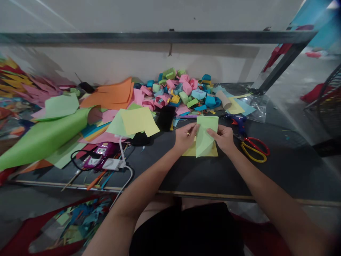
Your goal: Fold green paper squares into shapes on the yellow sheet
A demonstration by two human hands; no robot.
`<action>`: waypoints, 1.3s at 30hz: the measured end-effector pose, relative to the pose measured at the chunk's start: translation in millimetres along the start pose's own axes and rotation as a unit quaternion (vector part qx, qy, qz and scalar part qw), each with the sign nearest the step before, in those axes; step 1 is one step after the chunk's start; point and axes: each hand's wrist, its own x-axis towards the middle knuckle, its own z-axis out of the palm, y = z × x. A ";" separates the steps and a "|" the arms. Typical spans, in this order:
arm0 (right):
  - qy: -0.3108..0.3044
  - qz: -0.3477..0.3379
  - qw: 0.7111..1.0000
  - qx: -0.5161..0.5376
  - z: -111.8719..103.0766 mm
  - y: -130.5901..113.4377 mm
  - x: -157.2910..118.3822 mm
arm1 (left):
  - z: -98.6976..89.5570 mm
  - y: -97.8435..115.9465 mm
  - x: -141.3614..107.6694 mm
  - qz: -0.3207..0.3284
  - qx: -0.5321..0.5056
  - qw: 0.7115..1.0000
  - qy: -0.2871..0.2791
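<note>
A light green sheet of paper (204, 137) is held up between both hands, with a fold along its top edge. My left hand (185, 136) pinches its left edge between thumb and fingers. On the other side, my right hand (223, 137) grips the right edge, its thumb resting on the front of the sheet. Behind and below the green sheet, a yellow paper (188, 151) lies on the dark table (170, 177). Scissors with red and yellow handles (254, 149) lie just right of my right hand, near a blue glue gun (239, 121).
Many small folded paper pieces (183, 89) are heaped at the back. Coloured sheets (106, 94), a purple power strip (99, 156) and a white cable lie left. A black phone (165, 118) is near my left hand. A cardboard tube (223, 100) lies behind my right hand.
</note>
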 end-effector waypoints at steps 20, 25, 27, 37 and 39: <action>0.089 0.014 0.996 0.026 -5.5 15.0 13.0 | -1.8 -5.2 2.9 -0.007 0.003 0.999 -0.034; 0.086 0.017 0.996 0.011 -4.8 9.1 11.2 | -0.1 -10.0 2.9 -0.028 -0.005 0.999 -0.044; 0.093 0.007 0.996 0.000 -5.8 9.7 11.4 | 0.4 -11.1 3.4 -0.035 -0.006 0.998 -0.045; 0.016 0.057 0.998 0.015 -7.1 12.7 13.6 | 1.0 -21.7 5.1 -0.049 -0.003 0.999 -0.017; -0.008 0.078 0.996 0.034 -6.9 12.5 13.1 | 2.2 -24.2 4.3 -0.051 -0.001 0.999 -0.012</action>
